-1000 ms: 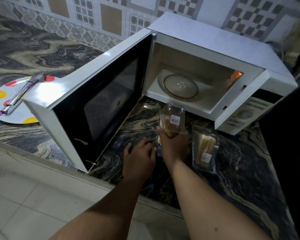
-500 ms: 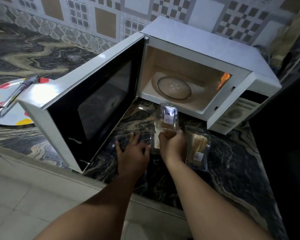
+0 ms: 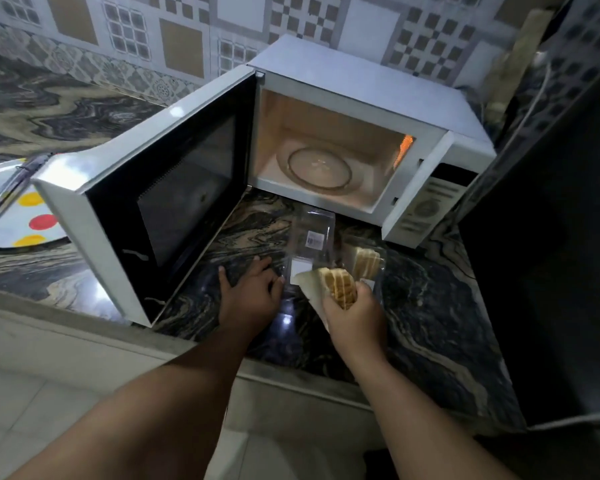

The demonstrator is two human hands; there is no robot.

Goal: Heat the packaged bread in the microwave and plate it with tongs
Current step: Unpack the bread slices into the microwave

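Microwave cavity open, only glass turntable inside. Open door blocks left approach. Clear packages crowd counter before opening.

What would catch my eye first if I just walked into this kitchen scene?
The white microwave at centre, its door swung wide open and the glass turntable bare inside. In front of it, the right hand holds bread slices above an opened clear package on the marbled counter.

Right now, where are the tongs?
In the head view the metal tongs lie at the far left on the polka-dot plate, on the counter just behind the open microwave door.
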